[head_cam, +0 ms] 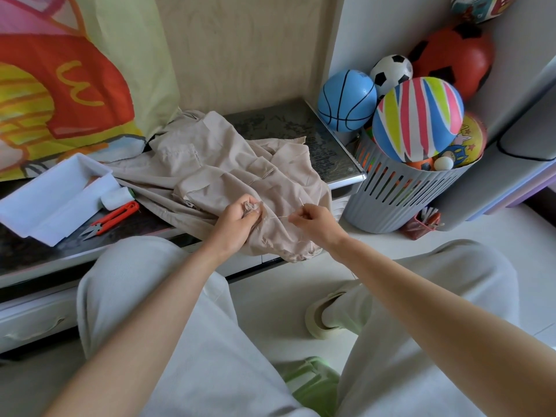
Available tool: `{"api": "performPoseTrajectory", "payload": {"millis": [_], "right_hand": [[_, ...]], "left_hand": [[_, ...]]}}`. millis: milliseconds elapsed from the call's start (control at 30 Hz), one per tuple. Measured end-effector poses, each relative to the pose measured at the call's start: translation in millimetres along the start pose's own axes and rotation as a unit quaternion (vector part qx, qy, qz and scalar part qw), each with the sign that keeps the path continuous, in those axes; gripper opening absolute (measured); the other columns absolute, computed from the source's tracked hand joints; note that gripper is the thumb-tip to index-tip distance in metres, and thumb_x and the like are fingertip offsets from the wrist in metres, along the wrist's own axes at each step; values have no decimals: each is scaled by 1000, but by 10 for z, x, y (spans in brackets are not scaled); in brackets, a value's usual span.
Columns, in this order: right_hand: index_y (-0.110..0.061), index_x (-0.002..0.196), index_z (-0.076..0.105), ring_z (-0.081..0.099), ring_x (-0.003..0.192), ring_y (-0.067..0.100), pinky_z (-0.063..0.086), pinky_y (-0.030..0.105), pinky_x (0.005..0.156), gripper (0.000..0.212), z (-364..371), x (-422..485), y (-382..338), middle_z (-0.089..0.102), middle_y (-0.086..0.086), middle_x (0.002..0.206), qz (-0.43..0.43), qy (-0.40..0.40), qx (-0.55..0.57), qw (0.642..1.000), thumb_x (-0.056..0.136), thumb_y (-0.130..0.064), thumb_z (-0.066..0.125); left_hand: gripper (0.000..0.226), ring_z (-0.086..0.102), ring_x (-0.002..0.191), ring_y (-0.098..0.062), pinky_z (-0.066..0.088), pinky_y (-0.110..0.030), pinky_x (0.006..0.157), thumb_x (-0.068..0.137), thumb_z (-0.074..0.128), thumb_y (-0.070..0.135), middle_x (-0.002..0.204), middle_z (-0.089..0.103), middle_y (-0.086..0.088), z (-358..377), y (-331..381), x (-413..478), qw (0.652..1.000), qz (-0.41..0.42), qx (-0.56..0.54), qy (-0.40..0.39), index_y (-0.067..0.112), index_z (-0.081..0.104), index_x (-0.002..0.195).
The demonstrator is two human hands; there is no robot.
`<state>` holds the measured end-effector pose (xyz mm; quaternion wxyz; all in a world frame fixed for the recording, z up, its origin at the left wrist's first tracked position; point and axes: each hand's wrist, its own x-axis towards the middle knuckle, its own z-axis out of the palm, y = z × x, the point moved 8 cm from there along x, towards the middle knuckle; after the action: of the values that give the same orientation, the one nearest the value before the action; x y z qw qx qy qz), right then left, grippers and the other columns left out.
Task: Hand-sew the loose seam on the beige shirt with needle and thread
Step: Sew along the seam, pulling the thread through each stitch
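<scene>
the left hand (pixel 240 219) curls round a bunched fold of the beige cotton shirt (pixel 228 164). fingers and thumb squeeze the cloth into a small ridge, most likely so the loose seam stands firm and its edges stay matched under the stitch. just beside it, the right hand (pixel 314 221) pinches what looks like a thin steel needle (pixel 301 202) between thumb and fingertips, its free end pointing up and away from the cloth. a pale thread (pixel 278 218) runs nearly straight from that pinch across to the fold in the left hand, so i judge a stitch is being drawn snug. the seam itself is hidden inside the grip, and how much of it is closed cannot be told.

the rest of the shirt lies crumpled over the dark glossy low table (pixel 285 124). its lower part hangs off the front edge towards the person's knees, which brings the worked part close to the body. to the left on the table lie red-handled thread snips (pixel 115 218) and a white rectangular plastic tray (pixel 45 203), near enough to reach for cutting the thread. right of the table, on the floor, stands a grey slotted plastic basket (pixel 400 191) heaped with toy balls, well apart from the work.
</scene>
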<state>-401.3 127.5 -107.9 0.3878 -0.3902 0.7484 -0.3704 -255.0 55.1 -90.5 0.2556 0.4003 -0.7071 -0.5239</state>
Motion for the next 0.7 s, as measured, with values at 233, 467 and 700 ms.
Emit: {"api": "performPoseTrajectory", "payload": {"millis": [233,467,700], "right_hand": [[-9,79,52,39,62,14,29,24,53,14,-165,52,128,42,-4,64,18,46,-82,995,91,-16,50],[-6,120,53,49,96,17,35,25,79,34,-37,-89,-125,57,8,116,-53,30,-93,994,99,-30,40],[-20,74,53,40,58,4,34,12,52,24,217,-225,-335,43,-11,63,-84,-30,-29,996,95,-33,54]], "left_hand": [[23,38,57,-11,32,-31,61,98,47,13,59,44,6,-5,-40,17,1000,-8,-10,4,16,48,75],[18,38,43,-4,33,-24,52,94,54,10,51,47,8,16,-23,15,1000,-15,-24,3,15,56,77],[11,42,48,-2,35,-18,51,94,52,5,59,49,0,49,50,-10,999,-14,-42,-9,5,60,87]]}}
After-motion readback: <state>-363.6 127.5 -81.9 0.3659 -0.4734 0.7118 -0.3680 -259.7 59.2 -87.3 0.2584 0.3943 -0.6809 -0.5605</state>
